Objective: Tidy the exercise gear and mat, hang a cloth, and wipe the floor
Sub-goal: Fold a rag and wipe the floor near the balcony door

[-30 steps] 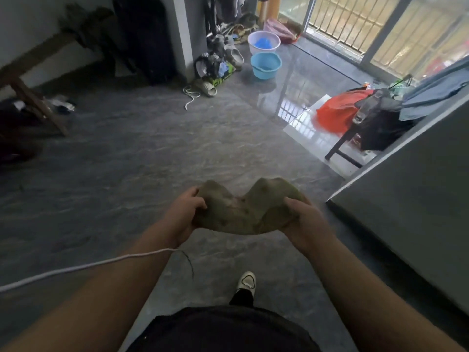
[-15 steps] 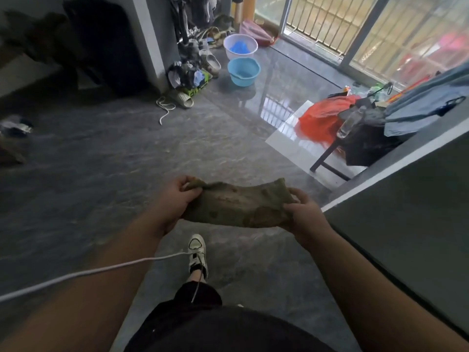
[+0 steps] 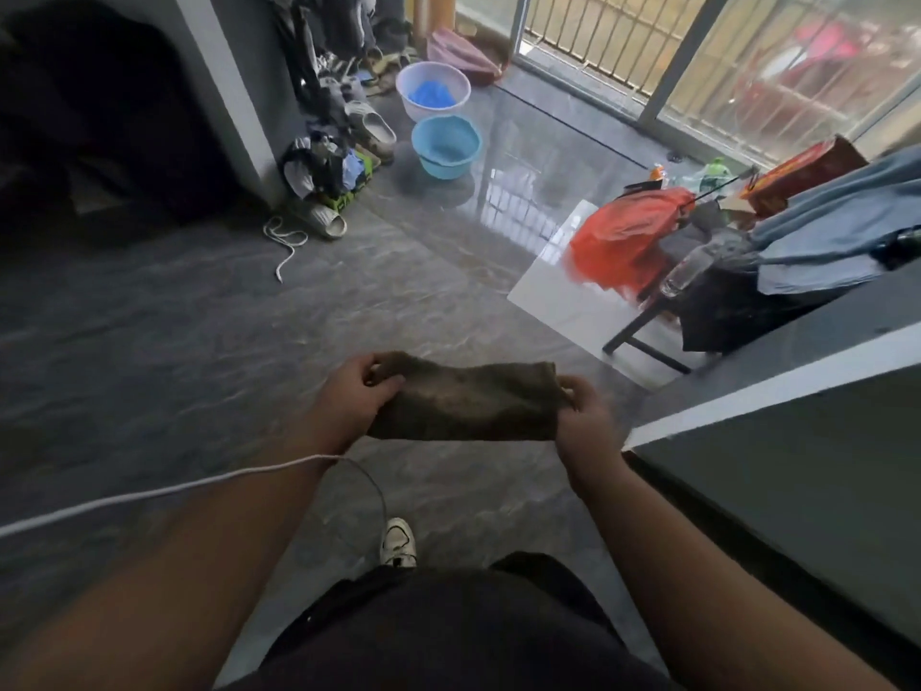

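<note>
A dirty olive-brown cloth (image 3: 468,399) is stretched flat between both hands above the grey marbled floor (image 3: 199,341). My left hand (image 3: 356,394) pinches its left end. My right hand (image 3: 583,421) grips its right end. The cloth hangs at about waist height in front of me, folded into a wide band.
A grey wall corner with a white edge (image 3: 777,391) stands close on my right. Ahead are a blue basin (image 3: 445,146), a white basin (image 3: 432,89), shoes and slippers (image 3: 339,177), a stool piled with orange and dark clothing (image 3: 663,251), and balcony railings (image 3: 623,37). A white cord (image 3: 164,491) crosses my left forearm.
The cloth went from a bunched, sagging shape to a band pulled taut between my hands. I have walked forward and turned right toward the basins and balcony.
</note>
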`<state>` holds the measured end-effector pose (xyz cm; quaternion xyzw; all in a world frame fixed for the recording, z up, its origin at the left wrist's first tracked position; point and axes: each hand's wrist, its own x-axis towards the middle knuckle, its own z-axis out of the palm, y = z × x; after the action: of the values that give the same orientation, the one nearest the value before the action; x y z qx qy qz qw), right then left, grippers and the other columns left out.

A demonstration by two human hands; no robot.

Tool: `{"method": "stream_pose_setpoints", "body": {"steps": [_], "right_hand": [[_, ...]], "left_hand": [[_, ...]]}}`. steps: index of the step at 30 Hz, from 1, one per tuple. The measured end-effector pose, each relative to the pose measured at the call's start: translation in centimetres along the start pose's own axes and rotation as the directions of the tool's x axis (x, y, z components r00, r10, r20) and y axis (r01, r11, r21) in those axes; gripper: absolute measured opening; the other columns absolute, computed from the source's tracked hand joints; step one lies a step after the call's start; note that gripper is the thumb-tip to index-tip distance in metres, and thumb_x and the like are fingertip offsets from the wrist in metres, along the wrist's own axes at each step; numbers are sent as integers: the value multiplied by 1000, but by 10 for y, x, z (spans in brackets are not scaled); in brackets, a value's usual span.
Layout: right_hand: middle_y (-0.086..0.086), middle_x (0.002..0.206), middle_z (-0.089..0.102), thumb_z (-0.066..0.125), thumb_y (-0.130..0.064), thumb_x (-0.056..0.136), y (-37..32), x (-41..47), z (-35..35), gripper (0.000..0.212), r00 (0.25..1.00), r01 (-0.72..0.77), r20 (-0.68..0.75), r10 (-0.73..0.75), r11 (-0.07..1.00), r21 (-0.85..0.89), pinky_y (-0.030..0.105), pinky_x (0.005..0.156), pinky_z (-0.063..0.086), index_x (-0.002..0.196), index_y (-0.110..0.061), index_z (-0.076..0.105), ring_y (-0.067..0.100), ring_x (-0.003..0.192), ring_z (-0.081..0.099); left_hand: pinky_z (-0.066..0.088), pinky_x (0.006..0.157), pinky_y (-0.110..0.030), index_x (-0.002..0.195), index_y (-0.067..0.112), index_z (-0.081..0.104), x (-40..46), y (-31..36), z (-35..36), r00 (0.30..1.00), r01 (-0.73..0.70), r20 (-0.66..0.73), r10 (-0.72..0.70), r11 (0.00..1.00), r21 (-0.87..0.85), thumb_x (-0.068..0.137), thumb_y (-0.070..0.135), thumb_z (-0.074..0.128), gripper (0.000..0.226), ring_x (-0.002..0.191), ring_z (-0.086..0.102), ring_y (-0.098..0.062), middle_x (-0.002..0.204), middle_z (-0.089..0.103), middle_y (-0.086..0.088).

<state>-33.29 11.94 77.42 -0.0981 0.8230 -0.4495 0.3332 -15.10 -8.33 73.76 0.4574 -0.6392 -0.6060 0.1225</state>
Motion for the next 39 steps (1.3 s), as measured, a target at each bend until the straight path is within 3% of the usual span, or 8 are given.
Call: {"method": "stream_pose_setpoints", "body": {"steps": [6, 13, 17, 20, 22, 28, 32, 39], "right_hand": [[16, 95, 57, 34, 12, 78, -9, 67, -14, 37, 991, -127, -33, 126, 992, -10, 35, 67, 47, 92, -13, 58, 32, 85, 54], [13, 99, 62, 37, 8, 90, 0, 172, -53, 38, 963, -269, 58, 263, 952, 148, 31, 63, 51, 115, -15, 55, 23, 81, 61], [19, 111, 65, 56, -27, 82, 22, 240, -73, 11, 905, -410, 173, 389, 906, 104, 53, 92, 54, 88, -21, 63, 32, 94, 63], [-5, 92, 60, 57, -33, 97, 41, 291, -81, 16, 903, -395, 206, 378, 918, 47, 45, 98, 50, 83, -27, 55, 17, 87, 59], [-2, 101, 64, 53, -35, 99, 65, 330, -81, 12, 925, -345, 170, 339, 939, 2, 46, 100, 49, 94, -27, 60, 21, 98, 61], [4, 103, 66, 50, -28, 100, 169, 445, -45, 12, 944, -313, 68, 323, 941, -126, 45, 97, 50, 97, -24, 61, 27, 102, 61], [-2, 105, 63, 46, -23, 102, 260, 515, -7, 20, 966, -240, 43, 254, 947, -215, 30, 88, 45, 114, -19, 62, 18, 100, 58], [3, 91, 56, 39, -31, 105, 447, 629, 83, 18, 977, -165, 46, 209, 871, -463, 32, 71, 33, 100, -17, 49, 26, 84, 49]], "left_hand": [[59, 60, -24, 118, 15, 57, 62, 29, 26, 985, 127, 120, -121, 991, -39, 88, -9, 63, 38, 79, 64, -15, 94, 65, -5], [56, 78, -34, 124, 7, 59, 142, 37, 89, 977, 179, 117, -179, 984, 17, 85, -9, 65, 44, 92, 66, -24, 108, 68, -15], [55, 89, -42, 122, 1, 59, 189, 32, 135, 967, 233, 94, -236, 972, 43, 82, -15, 63, 43, 103, 65, -32, 111, 68, -17], [55, 65, -24, 119, 7, 58, 226, 19, 175, 957, 269, 98, -273, 962, 57, 84, -14, 61, 40, 85, 63, -18, 100, 65, -7], [52, 60, -18, 115, 14, 58, 254, 7, 199, 950, 290, 102, -295, 955, 64, 85, -14, 59, 41, 80, 60, -11, 96, 64, -1], [50, 77, -24, 99, 22, 60, 363, -94, 258, 956, 266, 80, -283, 947, 179, 84, -9, 63, 35, 86, 59, -15, 97, 64, -5], [50, 92, -36, 105, 20, 58, 433, -206, 299, 958, 266, 41, -282, 937, 226, 86, -4, 66, 32, 96, 60, -19, 104, 63, -7], [46, 87, -30, 107, 18, 55, 523, -417, 356, 965, 231, 32, -260, 900, 369, 87, 3, 65, 27, 92, 58, -18, 102, 61, -3]]}}
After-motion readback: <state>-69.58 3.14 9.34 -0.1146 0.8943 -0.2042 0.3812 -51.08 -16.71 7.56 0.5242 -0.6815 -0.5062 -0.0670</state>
